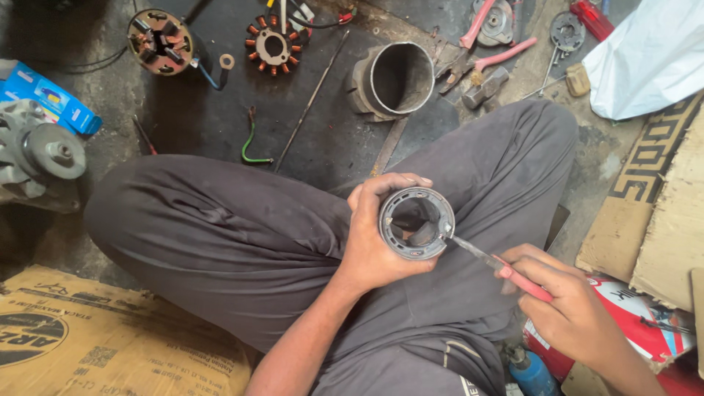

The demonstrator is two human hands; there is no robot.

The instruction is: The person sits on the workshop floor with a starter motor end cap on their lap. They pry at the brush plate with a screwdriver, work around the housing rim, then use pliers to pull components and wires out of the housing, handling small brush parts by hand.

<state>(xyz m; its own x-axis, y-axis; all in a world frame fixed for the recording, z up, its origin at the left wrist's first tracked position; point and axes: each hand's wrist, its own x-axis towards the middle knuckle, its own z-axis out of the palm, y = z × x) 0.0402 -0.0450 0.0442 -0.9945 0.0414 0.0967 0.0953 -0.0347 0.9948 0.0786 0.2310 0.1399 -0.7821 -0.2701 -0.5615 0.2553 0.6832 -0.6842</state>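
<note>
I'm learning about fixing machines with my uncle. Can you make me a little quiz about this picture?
1. True or false: the left hand holds a round metal motor housing.
2. What does the right hand hold? A) hammer B) red-handled pliers C) paintbrush
3. Where does the tip of the pliers touch: the housing's rim or the floor?

Key
1. True. The fingers wrap around its side, with the open end facing up.
2. B. The hammer lies on the floor near a wide metal cylinder.
3. The housing's rim, on the side nearest the right hand.
</note>
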